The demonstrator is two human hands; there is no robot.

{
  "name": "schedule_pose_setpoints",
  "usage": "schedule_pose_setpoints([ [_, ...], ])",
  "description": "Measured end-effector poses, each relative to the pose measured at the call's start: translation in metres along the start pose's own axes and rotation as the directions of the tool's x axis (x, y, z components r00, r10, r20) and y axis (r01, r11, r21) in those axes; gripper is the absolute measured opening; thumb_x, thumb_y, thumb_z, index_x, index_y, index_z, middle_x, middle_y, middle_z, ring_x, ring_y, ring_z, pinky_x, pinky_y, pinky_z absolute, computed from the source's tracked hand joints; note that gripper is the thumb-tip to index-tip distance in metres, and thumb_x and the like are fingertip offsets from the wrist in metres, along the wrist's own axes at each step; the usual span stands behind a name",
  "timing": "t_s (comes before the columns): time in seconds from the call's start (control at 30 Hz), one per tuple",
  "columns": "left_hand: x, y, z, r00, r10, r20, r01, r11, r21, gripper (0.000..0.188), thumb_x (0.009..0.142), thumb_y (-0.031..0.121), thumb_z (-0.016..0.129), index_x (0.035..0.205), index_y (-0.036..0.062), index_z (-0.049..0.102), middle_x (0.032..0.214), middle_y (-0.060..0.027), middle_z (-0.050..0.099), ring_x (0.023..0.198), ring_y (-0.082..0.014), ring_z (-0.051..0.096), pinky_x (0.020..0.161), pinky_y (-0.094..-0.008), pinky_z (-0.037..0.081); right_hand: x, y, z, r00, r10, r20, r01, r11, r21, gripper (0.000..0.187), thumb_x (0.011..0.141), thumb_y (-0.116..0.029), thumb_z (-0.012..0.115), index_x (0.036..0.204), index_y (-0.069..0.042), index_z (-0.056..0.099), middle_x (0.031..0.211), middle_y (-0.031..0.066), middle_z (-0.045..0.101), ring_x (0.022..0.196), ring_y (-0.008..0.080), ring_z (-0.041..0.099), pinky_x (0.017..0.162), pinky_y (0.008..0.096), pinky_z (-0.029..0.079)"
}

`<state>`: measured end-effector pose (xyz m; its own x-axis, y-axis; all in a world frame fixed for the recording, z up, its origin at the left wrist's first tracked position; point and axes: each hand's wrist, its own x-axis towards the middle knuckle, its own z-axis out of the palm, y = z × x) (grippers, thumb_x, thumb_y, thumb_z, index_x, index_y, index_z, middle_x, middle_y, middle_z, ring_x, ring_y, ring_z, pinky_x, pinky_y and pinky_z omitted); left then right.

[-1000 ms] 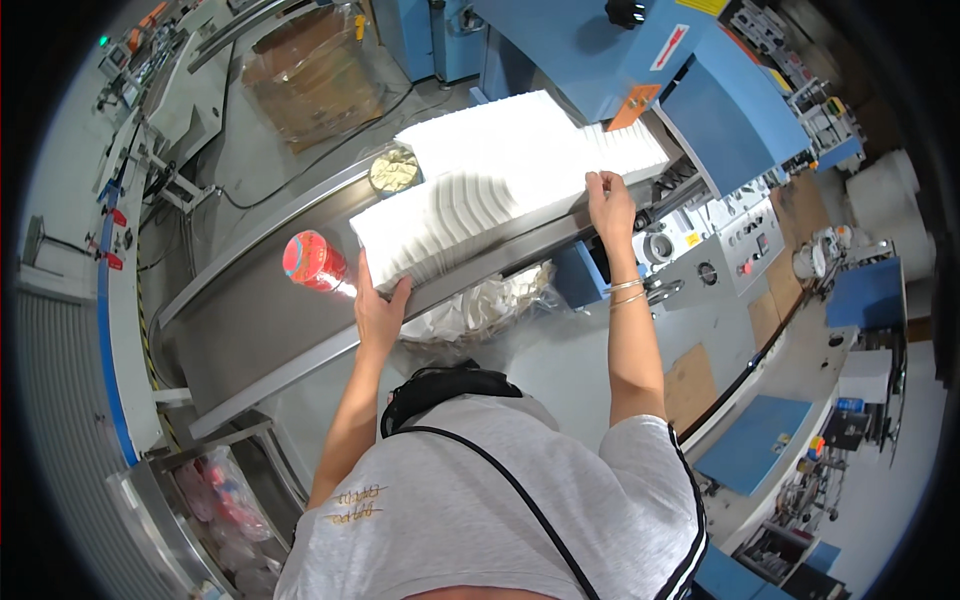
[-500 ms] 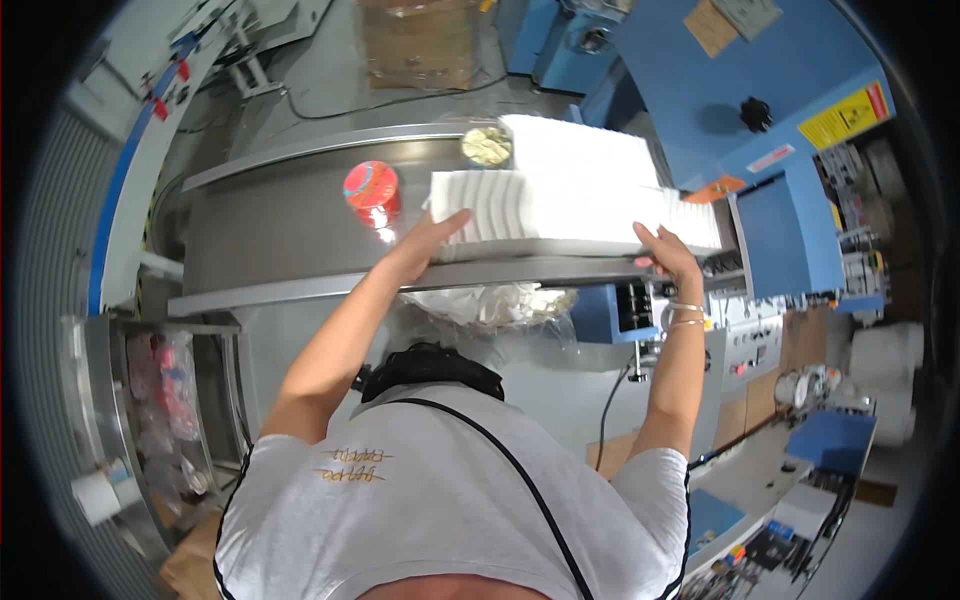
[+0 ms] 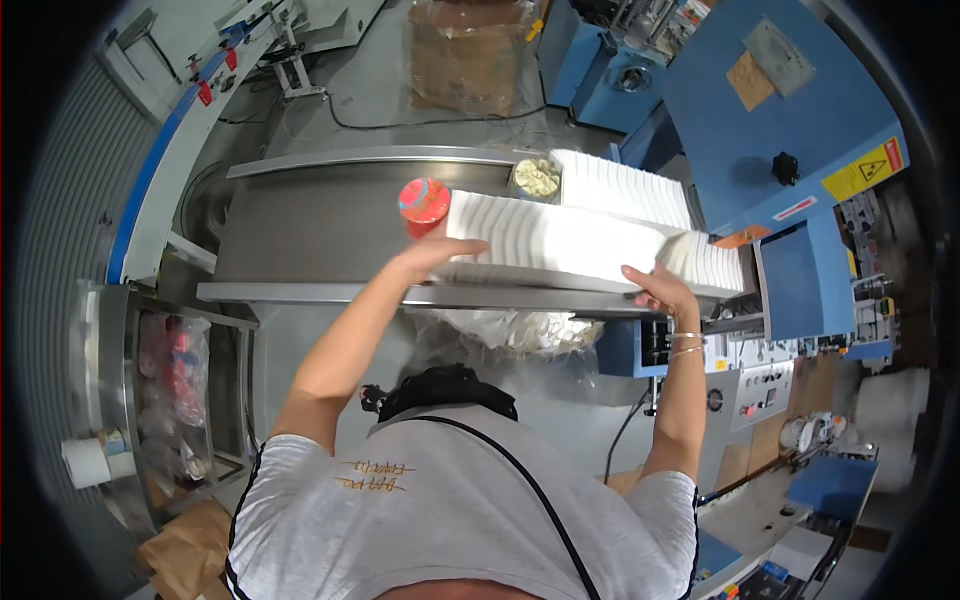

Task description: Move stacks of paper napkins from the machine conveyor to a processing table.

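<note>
A long row of white, thin, soft-looking sheets (image 3: pixel 560 235), packed on edge, lies along the near side of a metal trough. My left hand (image 3: pixel 432 256) grips its left end, thumb over the top and fingers partly hidden behind the end. Toward the right end, my right hand (image 3: pixel 662 290) closes on the near side with the thumb up at the top edge. Right of that hand, a loose bunch of the same sheets (image 3: pixel 708 262) leans over. A red round container (image 3: pixel 424 203) stands just beyond my left hand.
Behind the row stand a second white row (image 3: pixel 625 190) and a clear jar of pale yellow pieces (image 3: pixel 536 178). The metal trough (image 3: pixel 310 230) has raised rails and meets a blue machine (image 3: pixel 800 270) at right. Plastic-wrapped white material (image 3: pixel 530 330) lies below the near rail.
The view has shifted. Both hands and the front row have moved left along the trough, so the row's end is now close to the red container. Sheets at its right end now lean apart.
</note>
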<state>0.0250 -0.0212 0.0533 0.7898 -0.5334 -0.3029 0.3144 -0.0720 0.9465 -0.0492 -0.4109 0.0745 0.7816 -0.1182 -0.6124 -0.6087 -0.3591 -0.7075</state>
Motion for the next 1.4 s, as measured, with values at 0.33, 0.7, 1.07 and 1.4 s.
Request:
schedule_pose_setpoints([
  [0.33,-0.073,-0.022,-0.133,0.978,-0.190,-0.081,0.179,0.976,-0.121,0.076,0.085,0.030,0.068,0.145,0.0025,0.029,0.142,-0.0107,0.042,0.130,-0.0217,0.040,0.108,-0.0349,0.030,0.011,-0.027,0.069,0.960,-0.144,0.240,0.186,0.969,-0.162,0.107,0.078,-0.069,0.058,0.148,0.001,0.016,0.103,0.0162,0.059,0.056,0.0073,0.053,0.046,0.0201,0.042],
  [0.7,-0.056,-0.007,-0.113,0.970,-0.163,-0.181,0.168,0.986,0.009,0.065,0.089,0.036,0.064,0.137,-0.0011,0.042,0.133,-0.0113,0.052,0.120,-0.0200,0.051,0.103,-0.0325,0.039,0.056,-0.046,0.114,0.944,-0.229,0.236,0.197,0.968,0.153,0.099,0.077,-0.059,0.068,0.144,0.003,0.028,0.150,0.0191,0.029,0.140,0.0334,0.020,0.110,0.0551,0.015],
  [1.07,-0.080,-0.041,-0.132,0.953,0.208,-0.221,-0.231,0.969,-0.084,0.069,0.070,0.018,0.081,0.129,0.0022,0.049,0.120,-0.0103,0.059,0.112,-0.0205,0.054,0.096,-0.0334,0.044,-0.010,-0.079,0.184,0.949,-0.274,-0.154,0.310,0.894,0.322,0.067,0.081,-0.013,0.073,0.135,0.007,0.040,0.131,0.0142,0.051,0.117,0.0232,0.050,0.102,0.0347,0.038],
  [1.4,-0.309,0.020,-0.236,0.697,0.536,-0.476,-0.595,0.803,0.035,0.075,0.075,0.021,0.077,0.135,-0.0017,0.038,0.122,-0.0120,0.055,0.115,-0.0185,0.049,0.101,-0.0331,0.038,-0.063,-0.223,0.349,0.656,-0.752,0.065,0.722,0.651,0.233,0.065,0.083,-0.009,0.067,0.137,0.009,0.035,0.138,0.0169,0.043,0.126,0.0250,0.043,0.107,0.0352,0.033],
])
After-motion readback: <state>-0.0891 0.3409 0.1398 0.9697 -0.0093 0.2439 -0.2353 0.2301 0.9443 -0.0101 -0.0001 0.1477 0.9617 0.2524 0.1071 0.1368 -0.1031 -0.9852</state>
